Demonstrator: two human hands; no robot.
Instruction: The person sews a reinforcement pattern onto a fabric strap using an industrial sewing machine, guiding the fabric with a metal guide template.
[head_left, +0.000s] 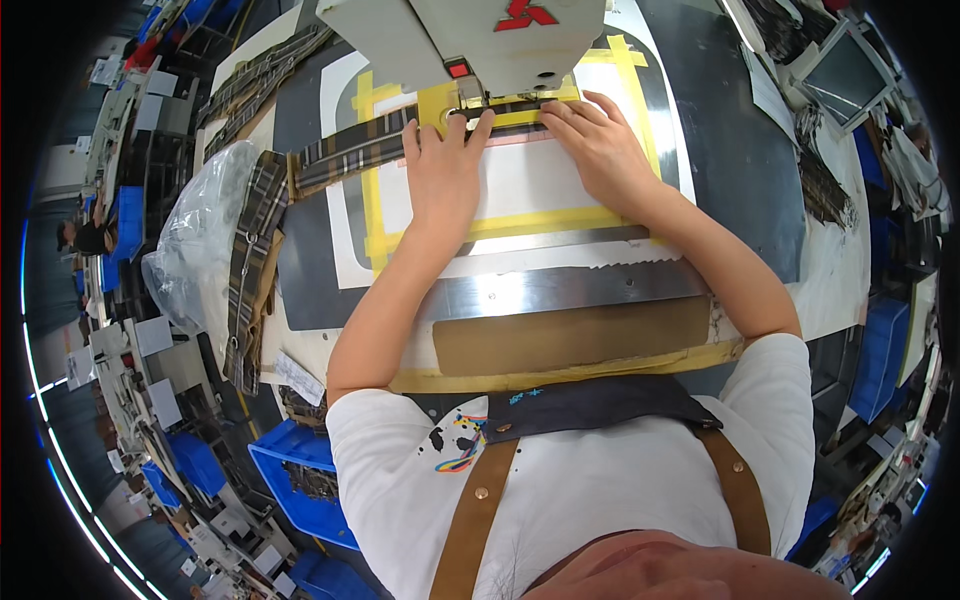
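Observation:
Under the white sewing machine head (470, 45) lies a plaid strap (355, 145) in brown, black and white. It runs leftward from the needle area, past a brown band. My left hand (445, 180) rests with outstretched, parted fingers on the strap's edge, just left of the needle area. My right hand (605, 155) lies flat, its fingertips on the right end of a yellow strip (515, 118) beside the strap. Both hands are open and grip nothing. Beneath them is a white sheet (530, 190) framed with yellow tape. The machine head hides part of the stitching spot.
More plaid straps (255, 260) with metal rings hang over the table's left side beside a clear plastic bag (195, 230). A steel plate (570, 290) crosses the near side. A blue bin (300, 480) stands at lower left, a monitor (845, 75) at upper right.

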